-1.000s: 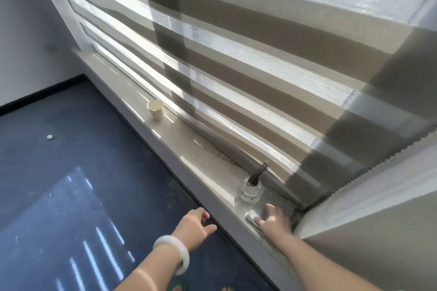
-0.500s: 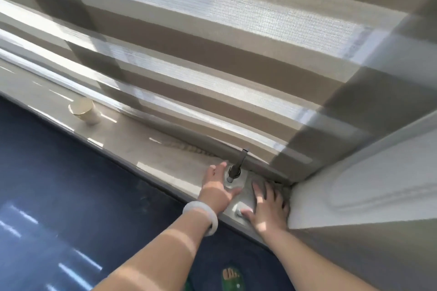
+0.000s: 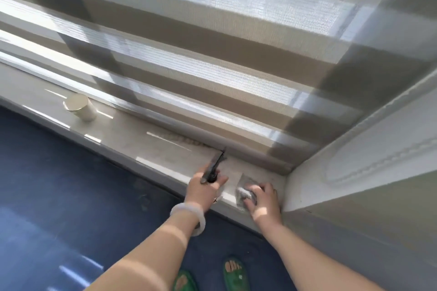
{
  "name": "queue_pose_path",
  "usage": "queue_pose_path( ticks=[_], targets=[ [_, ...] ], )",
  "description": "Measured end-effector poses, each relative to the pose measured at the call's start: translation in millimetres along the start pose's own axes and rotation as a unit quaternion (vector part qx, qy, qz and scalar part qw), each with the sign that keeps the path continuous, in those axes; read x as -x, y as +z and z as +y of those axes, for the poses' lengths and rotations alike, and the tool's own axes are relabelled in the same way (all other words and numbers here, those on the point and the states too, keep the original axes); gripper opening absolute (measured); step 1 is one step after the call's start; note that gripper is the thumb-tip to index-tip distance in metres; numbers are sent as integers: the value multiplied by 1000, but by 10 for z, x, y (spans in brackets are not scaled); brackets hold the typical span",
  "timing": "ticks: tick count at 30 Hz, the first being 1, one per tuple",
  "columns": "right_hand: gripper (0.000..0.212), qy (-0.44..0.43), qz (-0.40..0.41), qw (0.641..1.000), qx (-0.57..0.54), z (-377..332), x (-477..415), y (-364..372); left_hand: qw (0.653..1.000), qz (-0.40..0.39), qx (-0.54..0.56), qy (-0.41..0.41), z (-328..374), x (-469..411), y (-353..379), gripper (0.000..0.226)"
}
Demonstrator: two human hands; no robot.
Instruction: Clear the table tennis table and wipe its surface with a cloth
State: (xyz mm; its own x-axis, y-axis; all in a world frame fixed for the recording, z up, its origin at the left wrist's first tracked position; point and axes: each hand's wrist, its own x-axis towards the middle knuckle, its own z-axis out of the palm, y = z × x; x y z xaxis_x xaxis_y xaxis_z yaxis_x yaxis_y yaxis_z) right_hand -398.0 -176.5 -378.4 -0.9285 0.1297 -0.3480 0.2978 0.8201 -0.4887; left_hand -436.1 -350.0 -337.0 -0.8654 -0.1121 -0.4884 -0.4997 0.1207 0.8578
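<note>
- A pale round jar (image 3: 80, 107) stood on the window sill (image 3: 146, 146), well apart from both hands.
- The left hand (image 3: 204, 192), with a white bangle (image 3: 201, 224) on its wrist, was clenched round the spray bottle (image 3: 214, 168). The bottle's black head jutted above the fingers.
- Just right of it, the grey cloth (image 3: 243, 186) lay bunched on the sill's corner. The right hand (image 3: 262, 199) grasped it with curled fingers.

I can read no text, label, brand or number anywhere. The spray bottle (image 3: 214, 169) in my left hand (image 3: 203, 190) bears one tiny dark mark just below that hand, too small to make out. The cloth (image 3: 243, 192) gripped in my right hand (image 3: 262, 198) shows no print that I can see.
</note>
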Motion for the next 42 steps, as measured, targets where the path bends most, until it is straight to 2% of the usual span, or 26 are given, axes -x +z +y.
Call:
queue_pose_path(
  ticks=[4,8,11,13,17,23,30,36,42],
  targets=[
    [6,-16,-35,997,-62,-240,113,-74,995,50,76,-26,-166,266,-491,17],
    [19,-23,-88,994,-54,-655,235,-20,984,122,119,-52,-321,602,-963,15],
    [24,-63,-146,987,-21,-1026,331,85,966,172,181,-64,-371,878,-1254,25],
    [23,-110,-183,977,-18,-1234,407,184,956,220,187,-55,-394,1115,-1435,20],
    [29,-243,-238,938,64,-1602,587,389,919,299,248,-65,-502,1687,-1683,23],
    [32,-416,-300,845,150,-2151,1170,699,819,506,257,-88,-803,2840,-1734,15],
    [37,-561,-370,708,214,-2388,2407,1027,678,668,279,-125,-1286,4227,-1419,13],
    [28,-630,-438,604,213,-2259,3703,1202,582,736,318,-137,-1719,5325,-987,12],
    [31,-688,-478,494,231,-1775,5052,1349,482,794,343,-140,-2205,6526,-392,13]
  ],
)
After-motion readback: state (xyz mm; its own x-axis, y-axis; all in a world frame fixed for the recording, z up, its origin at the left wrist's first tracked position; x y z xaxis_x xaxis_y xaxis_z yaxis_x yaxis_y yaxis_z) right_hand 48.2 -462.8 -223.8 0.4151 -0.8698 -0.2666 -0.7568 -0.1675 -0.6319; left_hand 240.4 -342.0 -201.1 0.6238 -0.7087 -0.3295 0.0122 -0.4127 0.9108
